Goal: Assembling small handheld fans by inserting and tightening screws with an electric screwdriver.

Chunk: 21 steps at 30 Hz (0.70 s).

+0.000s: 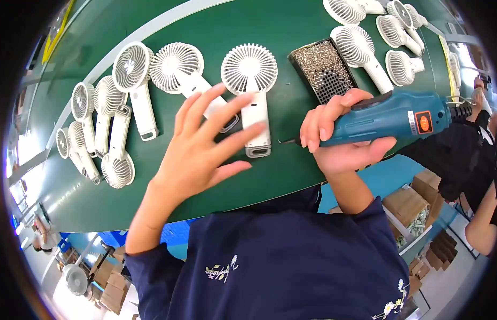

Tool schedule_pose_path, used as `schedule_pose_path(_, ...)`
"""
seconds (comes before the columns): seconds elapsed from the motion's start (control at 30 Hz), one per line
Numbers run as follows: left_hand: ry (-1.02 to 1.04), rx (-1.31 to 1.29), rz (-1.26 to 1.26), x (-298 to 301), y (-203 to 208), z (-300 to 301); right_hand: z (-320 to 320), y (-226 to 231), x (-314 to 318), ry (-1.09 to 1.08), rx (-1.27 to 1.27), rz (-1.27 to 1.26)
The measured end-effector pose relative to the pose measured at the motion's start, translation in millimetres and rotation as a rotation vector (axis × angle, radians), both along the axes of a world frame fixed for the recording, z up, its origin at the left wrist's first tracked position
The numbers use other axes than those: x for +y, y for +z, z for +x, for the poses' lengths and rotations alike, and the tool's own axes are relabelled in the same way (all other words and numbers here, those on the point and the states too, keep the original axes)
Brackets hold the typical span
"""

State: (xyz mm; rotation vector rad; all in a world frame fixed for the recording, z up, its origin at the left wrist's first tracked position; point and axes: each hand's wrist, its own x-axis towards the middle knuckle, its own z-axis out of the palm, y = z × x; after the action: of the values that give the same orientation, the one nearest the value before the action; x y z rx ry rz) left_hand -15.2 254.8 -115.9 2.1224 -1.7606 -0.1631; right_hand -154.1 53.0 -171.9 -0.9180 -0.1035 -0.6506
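My right hand (339,138) is wrapped round a blue-green electric screwdriver (384,120), its thin bit pointing left and a coiled cord leaving its back end. With fingers spread, my left hand (203,146) hovers over or beside the handle of a white handheld fan (249,69); whether it touches is unclear. That fan lies with its round grille away from me and its handle towards me. Just left of it lies another white handheld fan (177,66), its handle partly hidden behind my left fingers. A black tray (318,58) of small screws sits beyond my right hand.
More white handheld fans (133,69) lie on the green table (291,176) to the left, and others (360,48) at the far right. Cardboard boxes (403,208) stand below the table's right edge. Another person (451,154) is beside the table on the right.
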Motion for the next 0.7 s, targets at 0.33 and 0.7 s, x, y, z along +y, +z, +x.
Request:
schedule_pose_path(0.33,0.071,-0.001,0.018,-4,-42,1,6,37,-22,-0.073,-0.088,-0.003)
schedule_pose_path(0.7,0.122,0.31,-0.467,-32,-43,-26,14,59,-18,0.052,-0.139,-0.052)
